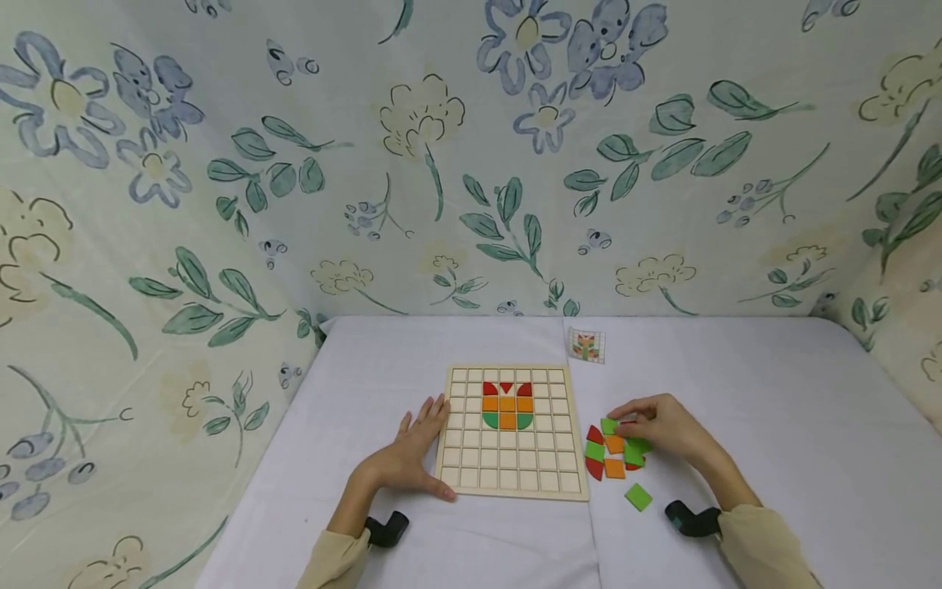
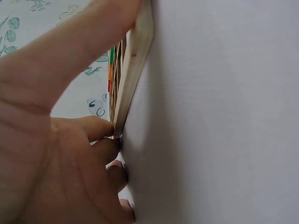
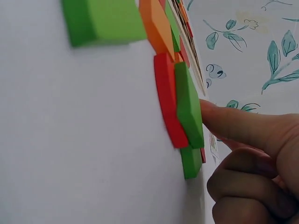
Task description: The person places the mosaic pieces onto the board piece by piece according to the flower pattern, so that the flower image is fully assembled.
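My left hand rests against the wooden grid board, fingers spread along its left edge and thumb at the near left corner. On the board, several tiles make a tulip-like shape: red pieces on top, orange squares below, green rounded corners at the bottom. My right hand reaches over a pile of loose tiles, index finger and thumb right at a light green square. Its fingertips are partly hidden in the right wrist view; whether they pinch the square I cannot tell.
Loose red quarter-rounds, orange squares and green squares lie right of the board, some overlapping. One green square lies apart, nearer me. A small pattern card lies beyond the board's far right corner.
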A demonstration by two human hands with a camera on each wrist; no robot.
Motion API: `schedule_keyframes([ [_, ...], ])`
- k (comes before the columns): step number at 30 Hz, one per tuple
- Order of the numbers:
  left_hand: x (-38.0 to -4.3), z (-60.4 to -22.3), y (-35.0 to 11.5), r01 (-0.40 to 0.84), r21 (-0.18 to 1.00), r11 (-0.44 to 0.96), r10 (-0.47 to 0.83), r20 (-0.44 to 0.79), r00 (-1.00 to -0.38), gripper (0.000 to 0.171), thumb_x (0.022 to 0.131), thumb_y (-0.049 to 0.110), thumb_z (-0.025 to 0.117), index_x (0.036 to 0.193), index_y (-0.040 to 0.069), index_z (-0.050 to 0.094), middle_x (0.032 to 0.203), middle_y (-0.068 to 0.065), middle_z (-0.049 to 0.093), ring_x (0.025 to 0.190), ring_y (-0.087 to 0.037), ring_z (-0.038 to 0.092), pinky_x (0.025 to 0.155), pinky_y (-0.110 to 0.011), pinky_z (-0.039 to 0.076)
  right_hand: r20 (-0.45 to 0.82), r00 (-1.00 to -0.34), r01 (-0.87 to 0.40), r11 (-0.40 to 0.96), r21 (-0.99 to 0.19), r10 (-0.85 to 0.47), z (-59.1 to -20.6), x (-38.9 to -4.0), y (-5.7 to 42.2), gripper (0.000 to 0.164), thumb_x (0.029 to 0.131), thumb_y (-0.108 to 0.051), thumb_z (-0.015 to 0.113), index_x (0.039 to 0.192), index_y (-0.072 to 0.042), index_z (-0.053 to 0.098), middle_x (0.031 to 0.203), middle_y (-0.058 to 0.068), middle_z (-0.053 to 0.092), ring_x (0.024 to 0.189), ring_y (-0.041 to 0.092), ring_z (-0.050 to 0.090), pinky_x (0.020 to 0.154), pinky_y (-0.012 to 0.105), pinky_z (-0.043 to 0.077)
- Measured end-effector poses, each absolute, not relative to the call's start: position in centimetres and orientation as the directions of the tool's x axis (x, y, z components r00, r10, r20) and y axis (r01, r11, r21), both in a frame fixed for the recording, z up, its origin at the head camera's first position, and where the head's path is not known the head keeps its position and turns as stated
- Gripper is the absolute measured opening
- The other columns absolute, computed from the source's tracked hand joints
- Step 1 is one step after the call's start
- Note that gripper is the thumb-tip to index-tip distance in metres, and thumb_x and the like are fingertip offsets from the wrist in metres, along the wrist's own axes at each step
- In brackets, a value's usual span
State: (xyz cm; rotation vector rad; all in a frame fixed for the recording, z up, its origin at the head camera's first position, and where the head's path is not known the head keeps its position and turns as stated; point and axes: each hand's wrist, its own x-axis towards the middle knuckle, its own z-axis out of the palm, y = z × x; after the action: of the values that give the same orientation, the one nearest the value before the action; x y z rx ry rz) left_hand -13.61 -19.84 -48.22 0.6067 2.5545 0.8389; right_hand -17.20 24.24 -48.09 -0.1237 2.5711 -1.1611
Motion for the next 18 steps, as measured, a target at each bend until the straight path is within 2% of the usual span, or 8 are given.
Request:
schedule_keyframes([
  [9,-13.70,-48.37,-19.95,0.270,0.628,0.730,0.503,-0.226,-0.834,0.143,0.067,0.044,0.097,0.166,0.002,0.003,0.175,-0.014,-0.005,0.162,-0.037,-0.011,0.128,-0.065,-0.006,-0.236,-0.969,0.122,0.679,-0.724,-0.078,-48.18,-17.62,23.96,0.031,0.093,-0.021,0.077,0.118,-0.004,0.077,0.065,-0.001,0.039,0.073,0.020,0.044,0.061,0.029,0.032],
  [14,-13.74,-48.41,-20.00,0.272,0.627,0.730,0.507,-0.229,-0.831,0.142,0.067,0.045,0.096,0.166,0.002,0.002,0.175,-0.014,-0.006,0.162,-0.037,-0.012,0.128,-0.065,-0.007,-0.241,-0.968,0.138,0.662,-0.736,-0.067,-48.05,-17.90,23.58,0.032,0.093,-0.022,0.076,0.120,-0.003,0.076,0.065,-0.001,0.037,0.075,0.020,0.042,0.063,0.030,0.033],
  [18,-13.70,-48.41,-19.92,0.275,0.632,0.724,0.513,-0.227,-0.828,0.142,0.068,0.045,0.096,0.166,0.002,0.002,0.175,-0.014,-0.007,0.162,-0.037,-0.012,0.128,-0.066,-0.007,-0.249,-0.967,0.150,0.656,-0.740,-0.060,-48.17,-18.02,23.43,0.033,0.092,-0.020,0.078,0.120,-0.003,0.076,0.065,-0.001,0.039,0.072,0.019,0.044,0.059,0.027,0.033],
])
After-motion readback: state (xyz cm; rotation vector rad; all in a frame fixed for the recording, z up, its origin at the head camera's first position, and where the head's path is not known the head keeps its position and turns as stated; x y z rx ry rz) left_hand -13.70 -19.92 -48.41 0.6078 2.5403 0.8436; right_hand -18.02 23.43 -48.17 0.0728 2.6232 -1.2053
